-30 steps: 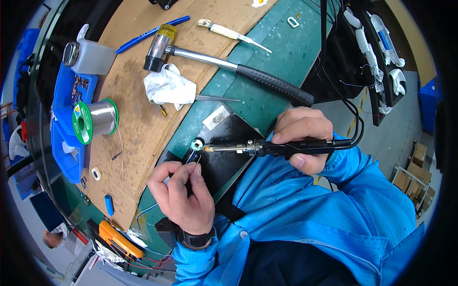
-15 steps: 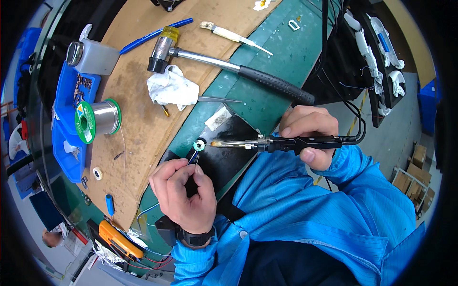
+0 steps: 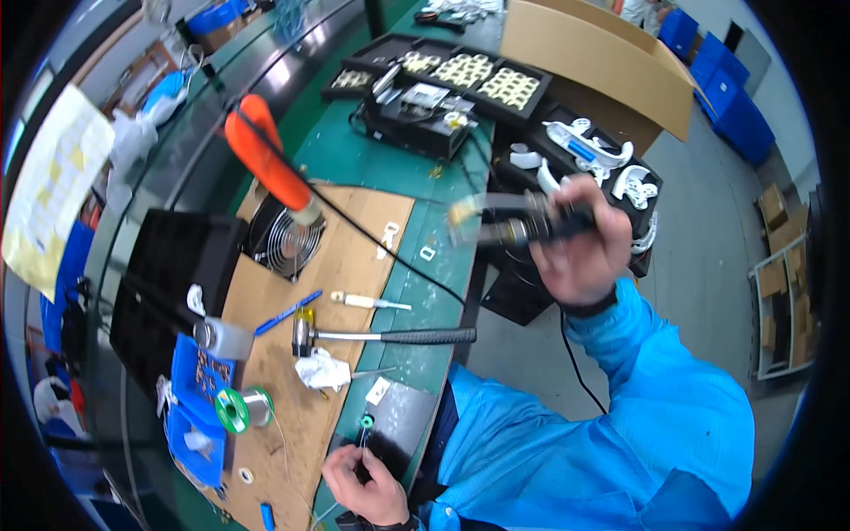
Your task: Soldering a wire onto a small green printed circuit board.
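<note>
Far left wall: a pale yellow printed sheet (image 3: 53,190) hangs beside the bench (image 3: 354,159), its text too small to make out.
Blue tray: at the bench's left edge a blue plastic tray (image 3: 190,376) keeps small parts together, with a green-flanged solder spool (image 3: 241,410) lying on its side just beside it, close to the work.
Wooden board: a brown board (image 3: 350,257) covers the green bench top, seemingly as a work surface; on it lie a blue pen (image 3: 288,312), a hammer with a black handle (image 3: 390,336) and a crumpled white tissue (image 3: 320,369).
Fan: a round wire-guarded fan (image 3: 283,241) sits at the board's far corner, an orange-handled tool (image 3: 266,159) angled above it on a black cable.
Left hand: the left hand (image 3: 367,482), low at the bench's near edge, pinches a small green-and-black part (image 3: 365,429) over a dark mat (image 3: 403,423).
Right hand: the right hand (image 3: 580,243) is closed around a soldering iron (image 3: 509,226), lifted well clear of the part, blurred, tip pointing left.
Cardboard box: a large plain brown carton (image 3: 593,57) stands open at the far end, behind black trays of white parts (image 3: 482,80).
Floor right: small brown cartons (image 3: 779,208) sit beside a metal rack.
</note>
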A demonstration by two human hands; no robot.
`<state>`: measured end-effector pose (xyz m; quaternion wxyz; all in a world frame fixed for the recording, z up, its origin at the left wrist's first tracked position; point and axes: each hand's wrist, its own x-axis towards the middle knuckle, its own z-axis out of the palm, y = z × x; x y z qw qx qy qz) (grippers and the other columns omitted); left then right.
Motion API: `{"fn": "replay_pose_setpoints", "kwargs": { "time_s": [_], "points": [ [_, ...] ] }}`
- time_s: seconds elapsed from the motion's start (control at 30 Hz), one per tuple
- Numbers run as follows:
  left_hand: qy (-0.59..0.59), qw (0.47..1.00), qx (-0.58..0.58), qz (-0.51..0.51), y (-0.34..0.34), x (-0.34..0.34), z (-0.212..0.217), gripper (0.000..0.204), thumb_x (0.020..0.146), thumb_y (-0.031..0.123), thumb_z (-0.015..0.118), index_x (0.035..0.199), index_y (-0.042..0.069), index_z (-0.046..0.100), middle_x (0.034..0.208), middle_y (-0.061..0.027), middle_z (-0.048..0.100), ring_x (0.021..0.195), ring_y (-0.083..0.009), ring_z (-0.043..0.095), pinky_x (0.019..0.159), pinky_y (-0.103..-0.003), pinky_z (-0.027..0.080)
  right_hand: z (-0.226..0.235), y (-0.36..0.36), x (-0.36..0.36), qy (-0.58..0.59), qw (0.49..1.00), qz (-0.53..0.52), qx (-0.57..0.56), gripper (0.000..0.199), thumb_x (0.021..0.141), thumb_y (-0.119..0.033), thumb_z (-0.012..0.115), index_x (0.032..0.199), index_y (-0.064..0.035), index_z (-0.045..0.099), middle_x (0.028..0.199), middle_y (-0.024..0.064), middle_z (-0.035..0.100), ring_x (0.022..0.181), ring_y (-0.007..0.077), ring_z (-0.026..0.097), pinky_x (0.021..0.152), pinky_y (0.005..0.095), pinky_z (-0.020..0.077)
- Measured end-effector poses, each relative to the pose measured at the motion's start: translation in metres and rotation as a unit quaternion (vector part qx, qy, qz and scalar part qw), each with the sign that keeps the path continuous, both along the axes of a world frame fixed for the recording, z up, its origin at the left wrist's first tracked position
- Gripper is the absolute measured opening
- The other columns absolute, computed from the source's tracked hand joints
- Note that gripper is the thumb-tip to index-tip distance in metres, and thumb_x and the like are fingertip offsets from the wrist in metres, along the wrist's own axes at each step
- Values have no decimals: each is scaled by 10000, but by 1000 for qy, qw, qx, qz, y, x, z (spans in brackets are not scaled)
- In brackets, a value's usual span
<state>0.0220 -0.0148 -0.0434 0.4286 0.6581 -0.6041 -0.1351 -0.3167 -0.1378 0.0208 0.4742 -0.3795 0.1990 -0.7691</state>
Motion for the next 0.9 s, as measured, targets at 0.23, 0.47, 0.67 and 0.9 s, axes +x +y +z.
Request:
{"fn": "replay_pose_setpoints", "kwargs": {
  "time_s": [0.23,0.47,0.67,0.9],
  "points": [
    [21,999,2,-28,5,-2,12,76,951,-25,640,1021,-41,614,982,-158,583,877,-273,592,790,-363,497,15,-114,45,9,997,-27,76,245,1038,-232,589,1154,-29,662,837,88,655,646,145,611,578,272,519],
    [-7,1000,11,-25,2,-3,23,67,944,2,670,998,-24,639,946,-145,622,823,-278,613,767,-356,503,-54,-214,112,126,957,44,256,312,1002,-299,689,1187,-48,694,911,53,684,695,129,622,636,290,530],
    [43,998,39,0,12,9,11,60,951,-16,643,996,-51,624,948,-150,601,853,-275,605,786,-354,506,-8,-206,75,92,980,-95,151,226,977,-231,673,1054,-24,724,769,75,676,543,108,566,516,271,463],
    [46,996,73,-17,5,16,8,62,951,11,643,977,-42,625,939,-172,619,850,-323,608,783,-399,505,14,-249,-17,-10,963,-134,234,269,953,-282,691,909,-18,674,754,73,663,588,145,597,563,307,527]
  ]
}}
